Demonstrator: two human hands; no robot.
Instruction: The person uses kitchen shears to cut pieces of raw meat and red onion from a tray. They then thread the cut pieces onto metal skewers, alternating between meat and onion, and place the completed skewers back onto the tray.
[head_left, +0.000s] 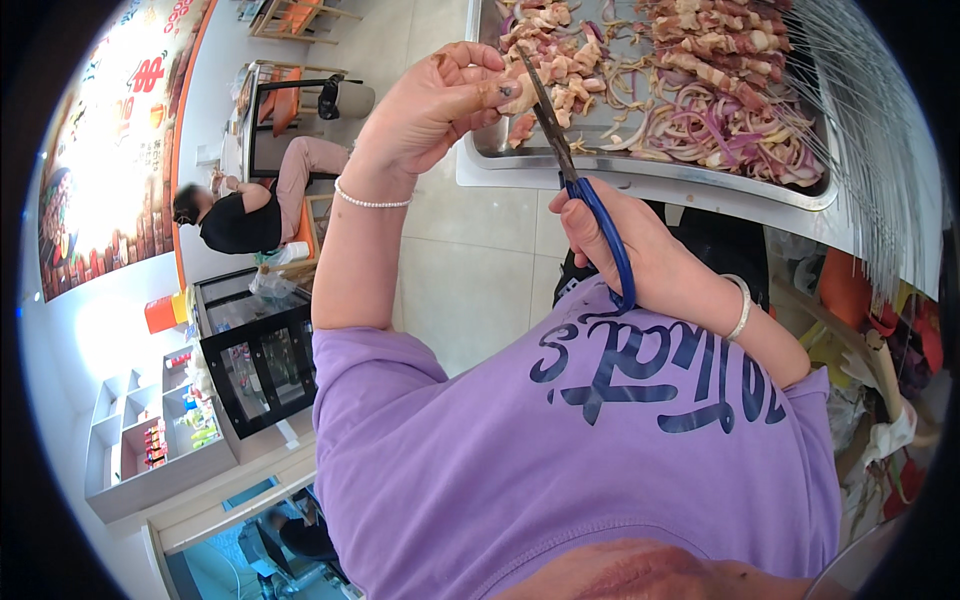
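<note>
My left hand (442, 101), with a beaded bracelet at the wrist, pinches a piece of raw meat (521, 94) over the near left corner of a metal tray (675, 166). In my right hand (637, 240) are blue-handled scissors (555, 131), their dark blades pointing up and left against that piece. Loose chunks of raw meat (574, 71) lie in the tray beyond the blades. To the right, skewered meat (712, 41) is stacked in rows above sliced red onion (697, 131). Bare metal skewer ends (862, 112) fan out over the tray's right rim.
The tray rests on a white table (892, 251). Bags and an orange object are below it at right. Across the tiled floor, a person (240, 217) sits by a table at left, near a black-framed glass cabinet (259, 360). Another person (304, 532) shows through an opening.
</note>
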